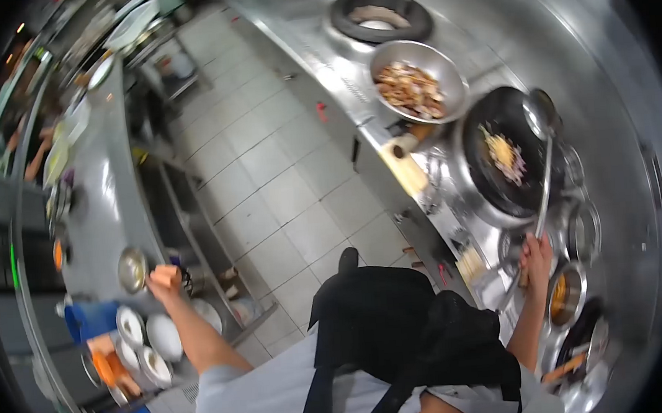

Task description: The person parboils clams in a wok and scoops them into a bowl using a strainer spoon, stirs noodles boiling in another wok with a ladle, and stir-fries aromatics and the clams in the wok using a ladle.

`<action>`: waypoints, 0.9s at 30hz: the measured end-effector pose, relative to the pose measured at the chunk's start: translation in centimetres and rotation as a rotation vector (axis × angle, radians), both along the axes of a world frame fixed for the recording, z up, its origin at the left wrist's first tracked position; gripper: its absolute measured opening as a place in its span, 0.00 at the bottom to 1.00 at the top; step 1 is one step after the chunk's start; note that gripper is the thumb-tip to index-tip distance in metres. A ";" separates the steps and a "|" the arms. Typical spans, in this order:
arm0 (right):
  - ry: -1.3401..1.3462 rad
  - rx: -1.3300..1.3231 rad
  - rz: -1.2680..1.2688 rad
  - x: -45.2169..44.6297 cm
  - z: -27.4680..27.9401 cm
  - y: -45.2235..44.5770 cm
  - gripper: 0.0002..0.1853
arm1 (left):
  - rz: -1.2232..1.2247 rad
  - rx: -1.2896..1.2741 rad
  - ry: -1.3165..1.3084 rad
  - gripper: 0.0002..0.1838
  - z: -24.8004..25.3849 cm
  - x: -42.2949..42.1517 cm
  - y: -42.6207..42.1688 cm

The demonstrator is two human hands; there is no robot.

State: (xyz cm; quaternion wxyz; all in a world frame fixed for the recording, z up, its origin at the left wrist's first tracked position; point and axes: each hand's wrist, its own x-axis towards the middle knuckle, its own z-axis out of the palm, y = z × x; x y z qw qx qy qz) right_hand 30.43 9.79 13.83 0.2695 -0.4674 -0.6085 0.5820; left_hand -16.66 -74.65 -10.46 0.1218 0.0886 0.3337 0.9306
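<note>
My right hand [536, 257] is closed round the handle of a long metal ladle [546, 172], whose bowl rests at the far rim of the black wok [486, 172]. In the wok lies a small heap of pale yellow and purplish chopped food [504, 156]. Out to the left, my left hand [166, 279] is closed at the edge of a small metal bowl [132, 271] over the steel counter; its fingers are partly blurred. A steel bowl of browned sliced food [411, 89] stands beyond the wok.
An empty burner ring [381, 15] is at the back of the stove. Metal containers, one with orange contents [560, 298], line the right side. White plates [163, 337] and a blue container [92, 321] stand at left. A tiled floor [267, 165] separates the counters. Another person's arm [36, 162] shows far left.
</note>
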 end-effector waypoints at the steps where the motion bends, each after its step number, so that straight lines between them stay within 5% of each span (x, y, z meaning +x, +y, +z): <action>1: 0.028 -0.009 0.001 0.4 0.4 0.0 0.10 | 0.498 -0.321 -0.589 0.29 2.2 1.3 3.4; 2: -0.034 -0.004 0.008 0.6 1.5 -0.3 0.15 | 0.455 -0.344 -0.573 0.32 5.5 3.6 9.5; 4: -0.094 0.030 0.022 1.7 2.9 -1.0 0.27 | 0.300 -0.274 -0.611 0.37 3.7 6.1 16.6; 5: -0.088 0.060 0.038 2.2 2.9 -1.1 0.33 | -0.045 -0.303 -0.310 0.37 2.0 8.2 19.9; 6: -0.113 -0.013 0.036 2.9 2.8 -1.1 0.36 | 0.005 -0.286 -0.571 0.36 1.4 10.0 24.9; 7: -0.123 -0.011 0.082 3.7 2.2 -0.9 0.36 | -0.118 -0.188 -0.707 0.35 -1.9 11.1 28.0; 11: -0.189 -0.029 0.105 5.8 -3.3 2.5 0.35 | -0.531 -0.175 -0.822 0.32 -1.2 16.6 45.9; 13: -0.234 0.045 0.096 6.1 -5.0 4.4 0.35 | -0.766 -0.263 -0.479 0.35 3.9 16.7 51.6; 18: -0.323 0.309 -0.032 5.5 -8.4 4.4 0.35 | -0.956 -0.047 -0.067 0.44 16.6 13.8 57.7; 20: -0.328 0.100 0.006 5.5 -8.7 3.5 0.35 | -1.049 -0.053 -0.172 0.46 15.2 12.6 58.3; 23: -0.345 0.235 0.095 6.2 -7.3 -0.7 0.35 | -1.179 -0.111 -0.320 0.49 11.4 11.4 60.1; 27: -0.366 0.041 0.087 3.9 -3.3 -4.5 0.35 | -1.288 -0.166 -0.463 0.41 8.8 10.9 62.9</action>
